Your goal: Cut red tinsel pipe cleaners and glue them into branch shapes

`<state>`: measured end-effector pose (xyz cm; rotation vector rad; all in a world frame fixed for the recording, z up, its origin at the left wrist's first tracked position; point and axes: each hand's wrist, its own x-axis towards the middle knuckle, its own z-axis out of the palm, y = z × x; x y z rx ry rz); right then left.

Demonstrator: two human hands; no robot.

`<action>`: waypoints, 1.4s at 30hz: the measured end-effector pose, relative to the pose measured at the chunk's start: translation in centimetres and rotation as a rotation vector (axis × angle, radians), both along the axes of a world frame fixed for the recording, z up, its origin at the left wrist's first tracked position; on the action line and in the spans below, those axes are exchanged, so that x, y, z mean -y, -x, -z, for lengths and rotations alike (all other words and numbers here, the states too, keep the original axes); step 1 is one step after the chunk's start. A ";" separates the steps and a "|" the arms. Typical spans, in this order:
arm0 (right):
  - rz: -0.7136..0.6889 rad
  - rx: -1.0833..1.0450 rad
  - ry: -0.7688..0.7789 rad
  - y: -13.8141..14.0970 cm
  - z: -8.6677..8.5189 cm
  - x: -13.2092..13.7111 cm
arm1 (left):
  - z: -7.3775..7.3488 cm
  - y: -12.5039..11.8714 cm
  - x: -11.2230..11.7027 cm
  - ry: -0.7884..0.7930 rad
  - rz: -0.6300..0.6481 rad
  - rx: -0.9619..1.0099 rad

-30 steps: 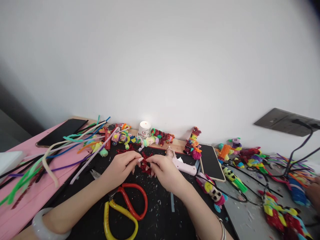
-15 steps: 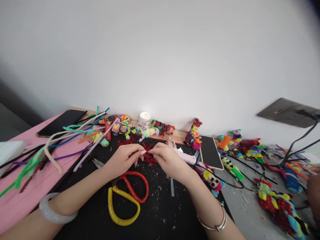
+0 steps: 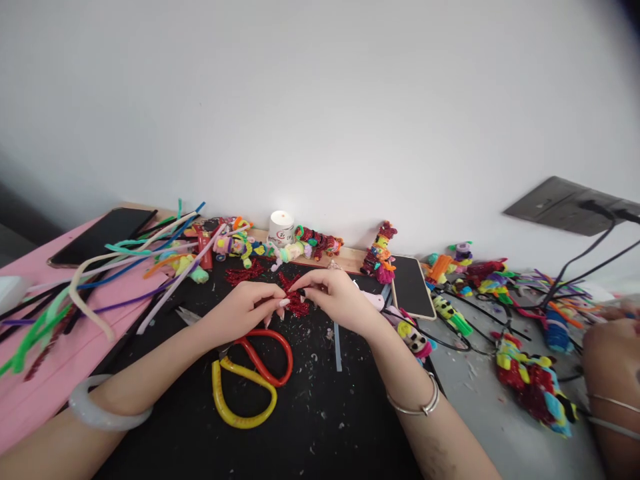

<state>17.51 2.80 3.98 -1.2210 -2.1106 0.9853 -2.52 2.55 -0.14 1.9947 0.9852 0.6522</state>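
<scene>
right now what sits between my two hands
A red glittery pipe-cleaner piece, pinched by the left hand and right hand, in the head view.

Scissors point(image 3: 253, 373) near; bare mat point(image 3: 330, 427) beyond.

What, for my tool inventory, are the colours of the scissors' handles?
The scissors have one red handle and one yellow; head view.

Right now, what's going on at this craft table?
The person's left hand and right hand together pinch a glittery red pipe-cleaner piece over the black mat. The red-and-yellow-handled scissors lie on the mat near the left wrist, untouched. Another person's hand shows at the right edge.
</scene>
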 end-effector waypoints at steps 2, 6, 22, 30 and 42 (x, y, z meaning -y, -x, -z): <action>0.020 -0.103 0.114 0.0 0.2 -0.1 | 0.0 -0.1 0.1 0.003 0.030 -0.013; 0.062 -0.276 0.239 -0.2 0.4 -0.3 | 0.0 -0.2 0.2 0.017 0.027 0.000; 0.129 -0.366 0.279 -0.5 0.6 -0.6 | 0.3 0.2 -0.2 -0.018 -0.102 0.043; 0.174 -0.028 0.092 -1.0 0.0 -0.6 | 0.1 0.2 0.0 -0.246 -0.116 0.007; 0.113 0.418 -0.311 -0.4 -0.3 0.0 | 0.3 0.3 0.2 -0.286 -0.077 -0.041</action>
